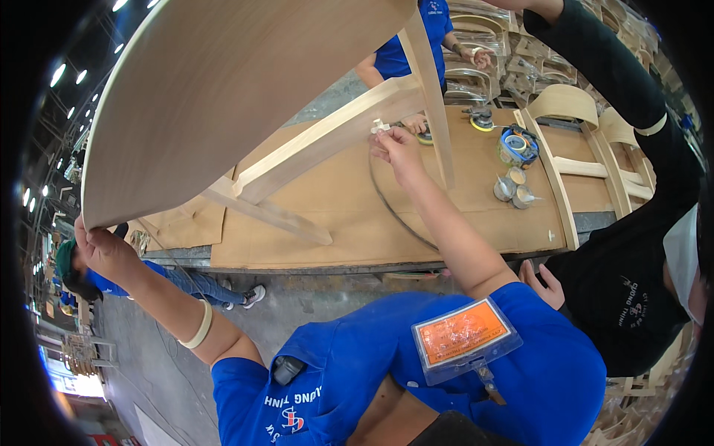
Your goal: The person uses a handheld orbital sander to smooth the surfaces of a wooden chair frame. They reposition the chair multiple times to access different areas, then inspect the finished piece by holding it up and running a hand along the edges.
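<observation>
A pale wooden chair (223, 89) is held up, tilted, over a workbench, its curved seat panel facing me and its legs and rails pointing away. My left hand (104, 249) grips the lower left edge of the seat panel. My right hand (394, 149) reaches up to a leg rail and pinches a small whitish piece (381, 126) against the wood; what it is cannot be told. A dark cord (387, 208) runs across the bench below that hand.
The workbench (446, 215) is covered in brown board. On it lie two sanders with yellow pads (482, 119), tape rolls (517, 145) and small tins (513, 189). Another chair frame (580, 149) lies at right. A person in black (632, 223) stands close on my right; others work behind and below left.
</observation>
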Demonstrator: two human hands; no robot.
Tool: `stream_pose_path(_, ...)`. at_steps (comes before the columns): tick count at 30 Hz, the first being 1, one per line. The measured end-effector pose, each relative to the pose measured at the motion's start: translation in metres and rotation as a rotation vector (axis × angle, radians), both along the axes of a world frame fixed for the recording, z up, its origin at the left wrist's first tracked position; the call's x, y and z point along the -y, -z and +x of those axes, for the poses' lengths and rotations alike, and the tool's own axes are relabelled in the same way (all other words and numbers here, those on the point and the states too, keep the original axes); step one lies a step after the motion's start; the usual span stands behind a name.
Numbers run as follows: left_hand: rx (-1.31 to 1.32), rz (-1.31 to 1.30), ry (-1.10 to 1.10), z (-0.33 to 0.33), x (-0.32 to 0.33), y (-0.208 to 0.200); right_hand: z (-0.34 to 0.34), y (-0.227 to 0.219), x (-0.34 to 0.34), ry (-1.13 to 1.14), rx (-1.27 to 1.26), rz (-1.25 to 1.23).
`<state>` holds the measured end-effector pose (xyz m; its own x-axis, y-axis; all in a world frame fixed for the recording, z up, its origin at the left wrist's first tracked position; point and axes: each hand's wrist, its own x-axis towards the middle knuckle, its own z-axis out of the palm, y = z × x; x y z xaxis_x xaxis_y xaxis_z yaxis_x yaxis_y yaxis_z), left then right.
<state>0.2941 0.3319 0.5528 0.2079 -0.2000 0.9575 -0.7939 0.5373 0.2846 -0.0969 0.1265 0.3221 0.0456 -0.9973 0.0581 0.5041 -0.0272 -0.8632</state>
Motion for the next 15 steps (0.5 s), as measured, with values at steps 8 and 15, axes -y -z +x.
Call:
stream_pose_path(8, 0.055, 0.01, 0.034, -0.007, 0.017, -0.011, -0.006, -0.006, 0.01, -0.008, 0.001, -0.004)
stream_pose_path(15, 0.096, 0.002, 0.091, -0.025, 0.019, -0.017, -0.014, 0.0, 0.009, -0.112, -0.093, 0.02)
